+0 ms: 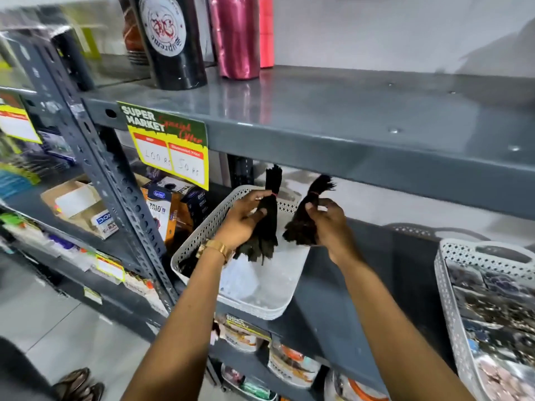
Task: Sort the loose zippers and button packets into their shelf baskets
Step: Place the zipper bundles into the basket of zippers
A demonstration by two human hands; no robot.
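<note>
A white perforated basket [254,302] stands on the middle grey shelf, jutting over its front edge. My left hand [241,219] grips a black zipper bundle [267,224], tied with a pink band near its top, upright above the basket. My right hand [330,224] holds a second dark zipper bundle [304,221] over the basket's right side, its frayed end pointing up. At the right edge a second white basket [451,285] holds clear packets of buttons [492,311].
The upper shelf board [347,134] hangs just above the bundles, with a price tag [168,143] on its edge. Dark and pink rolls [234,36] stand on top. Boxes [165,209] sit left of the basket. The slotted upright post [115,183] stands at left. Packaged goods fill the lower shelf.
</note>
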